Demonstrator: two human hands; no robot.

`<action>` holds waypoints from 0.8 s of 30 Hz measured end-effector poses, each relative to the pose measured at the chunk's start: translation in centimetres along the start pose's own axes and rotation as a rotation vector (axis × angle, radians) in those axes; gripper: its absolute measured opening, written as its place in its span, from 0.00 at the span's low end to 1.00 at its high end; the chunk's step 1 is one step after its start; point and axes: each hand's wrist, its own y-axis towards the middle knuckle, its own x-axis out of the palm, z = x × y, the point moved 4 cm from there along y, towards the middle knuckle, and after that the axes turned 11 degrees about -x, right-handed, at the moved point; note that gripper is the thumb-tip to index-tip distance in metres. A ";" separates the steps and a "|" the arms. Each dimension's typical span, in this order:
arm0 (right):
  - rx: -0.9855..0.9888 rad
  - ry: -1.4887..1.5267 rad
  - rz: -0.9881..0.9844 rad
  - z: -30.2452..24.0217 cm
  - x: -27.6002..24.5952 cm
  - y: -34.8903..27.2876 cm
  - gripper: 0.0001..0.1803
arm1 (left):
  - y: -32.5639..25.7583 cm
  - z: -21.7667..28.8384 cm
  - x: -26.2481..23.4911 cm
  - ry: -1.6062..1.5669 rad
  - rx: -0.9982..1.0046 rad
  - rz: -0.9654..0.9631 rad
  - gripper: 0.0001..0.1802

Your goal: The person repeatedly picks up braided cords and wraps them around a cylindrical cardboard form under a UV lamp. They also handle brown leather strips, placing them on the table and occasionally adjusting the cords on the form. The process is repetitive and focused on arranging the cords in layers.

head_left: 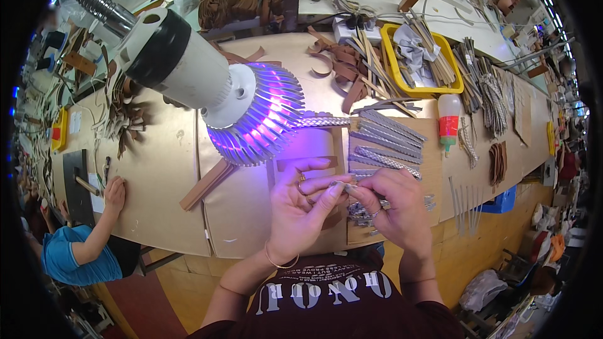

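Fingertips of the left hand (296, 208) and right hand (397, 206) pinched a small greyish piece (350, 187) between them, the left's other fingers loosely spread. It was near narrow silver-grey braided strips (386, 156), right of a white, finned, purple-glowing lamp (259, 116).

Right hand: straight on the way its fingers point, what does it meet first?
The left hand, most likely: its thumb tip lies just left of the right hand, though any gap in depth is unclear.
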 end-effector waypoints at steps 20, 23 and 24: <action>0.274 0.411 -0.164 2.0 3.0 1.7 0.17 | 1.5 1.6 -3.1 0.184 0.056 -0.013 0.29; 0.411 0.589 -0.246 2.6 3.2 1.7 0.16 | 1.1 2.2 -4.1 0.377 0.187 -0.052 0.19; 0.461 0.675 -0.278 2.9 3.3 1.7 0.16 | 0.7 2.0 -4.6 0.392 0.184 -0.055 0.15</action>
